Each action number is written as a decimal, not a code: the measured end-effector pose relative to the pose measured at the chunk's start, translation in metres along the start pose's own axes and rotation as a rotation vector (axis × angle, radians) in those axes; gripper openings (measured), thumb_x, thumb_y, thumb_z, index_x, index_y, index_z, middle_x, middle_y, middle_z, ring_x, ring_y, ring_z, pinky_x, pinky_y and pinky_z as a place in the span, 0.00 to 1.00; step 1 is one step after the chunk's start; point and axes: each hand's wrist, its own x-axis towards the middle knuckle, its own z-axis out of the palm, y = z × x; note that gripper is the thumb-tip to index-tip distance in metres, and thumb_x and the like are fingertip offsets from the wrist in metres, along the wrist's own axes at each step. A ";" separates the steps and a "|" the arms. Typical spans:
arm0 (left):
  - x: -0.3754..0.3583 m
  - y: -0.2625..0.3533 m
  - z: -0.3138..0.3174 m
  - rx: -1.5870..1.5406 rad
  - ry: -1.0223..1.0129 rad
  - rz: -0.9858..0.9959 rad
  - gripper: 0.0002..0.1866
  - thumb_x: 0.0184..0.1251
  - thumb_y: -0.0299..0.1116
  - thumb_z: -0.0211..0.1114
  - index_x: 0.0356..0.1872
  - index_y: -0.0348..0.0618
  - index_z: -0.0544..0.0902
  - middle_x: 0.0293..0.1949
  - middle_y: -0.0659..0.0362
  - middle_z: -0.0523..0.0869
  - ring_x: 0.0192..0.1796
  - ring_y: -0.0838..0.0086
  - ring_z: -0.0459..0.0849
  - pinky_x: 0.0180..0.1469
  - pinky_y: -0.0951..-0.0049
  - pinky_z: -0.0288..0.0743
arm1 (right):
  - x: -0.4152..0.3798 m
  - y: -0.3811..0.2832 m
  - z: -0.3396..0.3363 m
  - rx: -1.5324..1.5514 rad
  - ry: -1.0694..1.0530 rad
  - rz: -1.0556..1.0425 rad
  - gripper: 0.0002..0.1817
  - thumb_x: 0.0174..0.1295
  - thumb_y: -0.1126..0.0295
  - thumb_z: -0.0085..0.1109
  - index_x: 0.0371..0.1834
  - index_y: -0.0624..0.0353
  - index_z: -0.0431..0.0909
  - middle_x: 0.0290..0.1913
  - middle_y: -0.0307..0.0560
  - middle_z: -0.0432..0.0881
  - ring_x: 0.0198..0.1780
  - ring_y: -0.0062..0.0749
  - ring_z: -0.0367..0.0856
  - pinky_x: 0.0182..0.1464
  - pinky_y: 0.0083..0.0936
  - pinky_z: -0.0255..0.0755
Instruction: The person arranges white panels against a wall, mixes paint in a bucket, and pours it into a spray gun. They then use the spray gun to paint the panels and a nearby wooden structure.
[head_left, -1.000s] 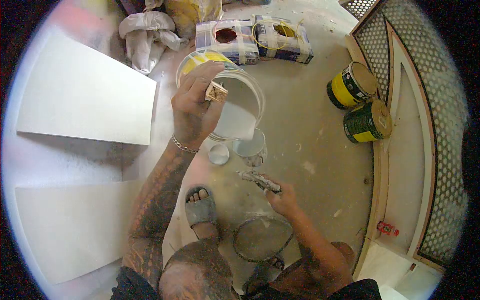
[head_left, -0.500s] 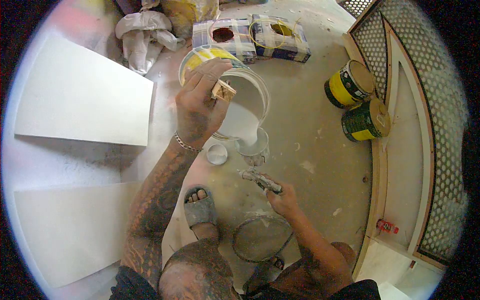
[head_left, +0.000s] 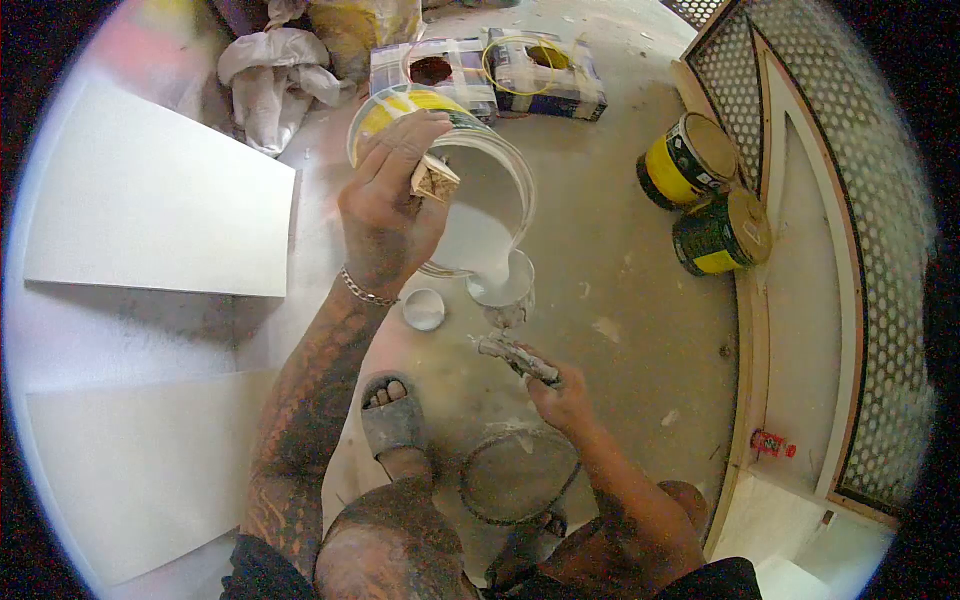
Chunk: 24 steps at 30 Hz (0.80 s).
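My left hand (head_left: 392, 205) is closed at the rim of a tilted paint bucket (head_left: 515, 170), with a wooden stick (head_left: 436, 178) also in its grip. White paint (head_left: 478, 238) runs over the bucket's lip into the cup (head_left: 508, 290) of a spray gun. Lower down, my right hand (head_left: 558, 396) grips the spray gun (head_left: 517, 358), which is smeared with dried paint, and keeps its cup under the lip. On the floor just left of the cup lies a small round white lid (head_left: 423, 309).
Two closed paint cans (head_left: 688, 160) stand at the right beside a perforated panel frame (head_left: 855, 300). Taped boxes (head_left: 545, 75) and a white sack (head_left: 275, 85) are at the back. White boards (head_left: 160, 200) flank my left arm. A dark hoop (head_left: 520, 478) lies near my feet.
The view has shifted slightly. Paint keeps flowing from the bucket, and the level in the spray gun's cup looks higher. Both hands keep their grips.
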 end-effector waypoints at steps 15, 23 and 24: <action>-0.005 -0.001 0.006 -0.294 0.103 -0.523 0.16 0.53 0.21 0.67 0.46 0.34 0.82 0.41 0.56 0.86 0.41 0.79 0.82 0.44 0.78 0.76 | -0.015 -0.004 -0.022 0.157 -0.014 0.051 0.24 0.55 0.80 0.51 0.59 0.63 0.74 0.50 0.47 0.83 0.52 0.26 0.78 0.58 0.25 0.67; -0.020 -0.019 0.040 -0.346 0.166 -1.069 0.16 0.50 0.26 0.70 0.42 0.33 0.82 0.34 0.57 0.85 0.36 0.76 0.80 0.41 0.74 0.73 | -0.028 -0.014 -0.035 0.253 0.181 0.071 0.26 0.55 0.83 0.51 0.60 0.60 0.74 0.40 0.37 0.81 0.32 0.16 0.73 0.34 0.17 0.69; -0.023 -0.020 0.049 -0.366 0.152 -1.064 0.16 0.50 0.26 0.70 0.42 0.33 0.82 0.34 0.57 0.85 0.36 0.76 0.80 0.41 0.74 0.73 | -0.031 -0.015 -0.039 0.248 0.204 0.075 0.26 0.55 0.83 0.51 0.60 0.60 0.74 0.40 0.37 0.81 0.32 0.16 0.73 0.34 0.17 0.69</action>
